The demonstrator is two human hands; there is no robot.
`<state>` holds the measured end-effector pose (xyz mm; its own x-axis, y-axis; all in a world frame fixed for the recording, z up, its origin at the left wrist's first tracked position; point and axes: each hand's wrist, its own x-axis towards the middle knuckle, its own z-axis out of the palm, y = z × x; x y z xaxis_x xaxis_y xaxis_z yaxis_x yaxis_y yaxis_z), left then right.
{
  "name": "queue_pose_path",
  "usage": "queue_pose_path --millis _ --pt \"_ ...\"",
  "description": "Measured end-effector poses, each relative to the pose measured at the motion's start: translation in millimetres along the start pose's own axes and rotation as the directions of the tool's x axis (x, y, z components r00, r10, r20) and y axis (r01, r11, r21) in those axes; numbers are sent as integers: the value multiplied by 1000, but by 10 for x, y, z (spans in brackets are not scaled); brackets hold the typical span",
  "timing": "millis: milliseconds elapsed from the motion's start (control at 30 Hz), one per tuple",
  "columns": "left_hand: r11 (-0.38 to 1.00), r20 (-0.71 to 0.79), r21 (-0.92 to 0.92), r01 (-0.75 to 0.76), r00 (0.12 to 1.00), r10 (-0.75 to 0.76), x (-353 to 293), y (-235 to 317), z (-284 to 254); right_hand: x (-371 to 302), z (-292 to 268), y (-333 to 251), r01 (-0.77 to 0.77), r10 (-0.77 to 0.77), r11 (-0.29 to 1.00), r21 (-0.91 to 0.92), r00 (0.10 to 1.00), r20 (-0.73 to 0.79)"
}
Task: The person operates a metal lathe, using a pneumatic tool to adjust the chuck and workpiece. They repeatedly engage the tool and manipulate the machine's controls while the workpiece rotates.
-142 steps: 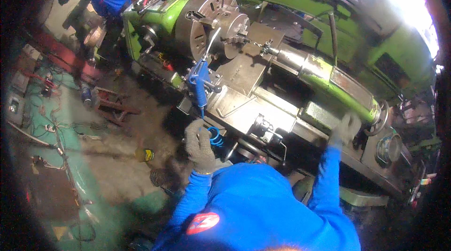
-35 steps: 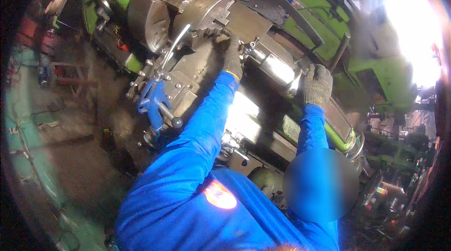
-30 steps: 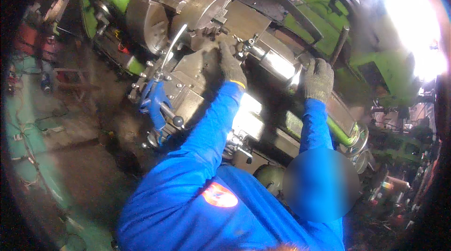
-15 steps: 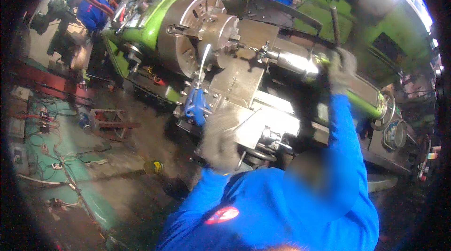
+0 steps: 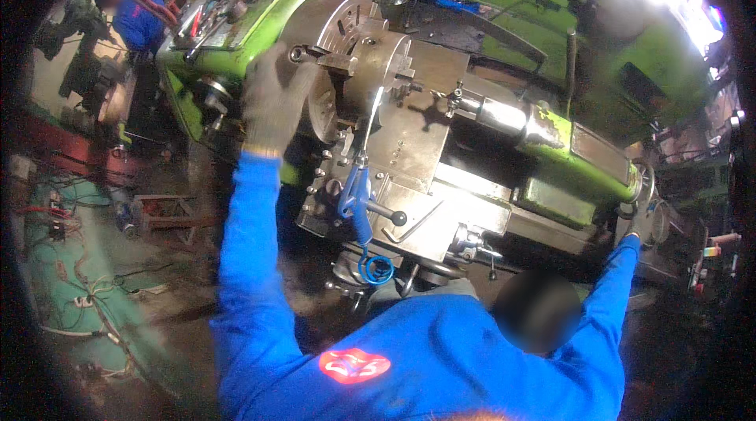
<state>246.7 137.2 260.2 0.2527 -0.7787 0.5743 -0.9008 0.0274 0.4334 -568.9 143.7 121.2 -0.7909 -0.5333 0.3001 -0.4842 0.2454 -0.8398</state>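
My left hand (image 5: 276, 98), in a grey work glove, reaches to the large round faceplate (image 5: 321, 110) of a green lathe. It is blurred, and its finger positions do not show clearly. My right hand (image 5: 642, 220), also gloved, is stretched far right by the handwheel (image 5: 647, 181) at the end of the tailstock (image 5: 579, 145); its fingers are indistinct. The steel chuck (image 5: 368, 59) faces a drill bit (image 5: 429, 94) held in the tailstock. A blue air blow gun (image 5: 359, 196) with a long nozzle rests on the tool post area, beside a hex key (image 5: 413, 222).
A black-knobbed lever (image 5: 390, 212) and cross-slide handles (image 5: 476, 244) stand close in front of my body. Tools lie on the headstock (image 5: 224, 23). Cables run over the green floor strip (image 5: 90, 279) at left. Another person in blue (image 5: 140, 19) is at the far left.
My left hand has moved up and left from beside the blow gun to the faceplate. My right hand has left the tall tailstock lever and moved down and right to the handwheel.
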Motion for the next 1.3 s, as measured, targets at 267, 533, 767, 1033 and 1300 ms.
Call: queue_pose_path --millis 267,533,767,1033,1300 --pt "972 82 226 58 993 -79 588 -388 864 465 270 524 -19 -144 870 494 946 290" --pt "975 4 223 -17 1000 17 559 -580 898 170 229 204 -437 478 740 511 876 57" --pt "970 32 235 68 996 -78 661 -390 916 357 194 630 -402 420 790 462 905 69" --pt "970 54 223 95 993 -110 771 -449 1008 626 30 859 -380 382 818 431 920 88" --pt "973 59 221 64 995 -79 821 -517 1008 398 114 743 -401 412 826 396 909 62"
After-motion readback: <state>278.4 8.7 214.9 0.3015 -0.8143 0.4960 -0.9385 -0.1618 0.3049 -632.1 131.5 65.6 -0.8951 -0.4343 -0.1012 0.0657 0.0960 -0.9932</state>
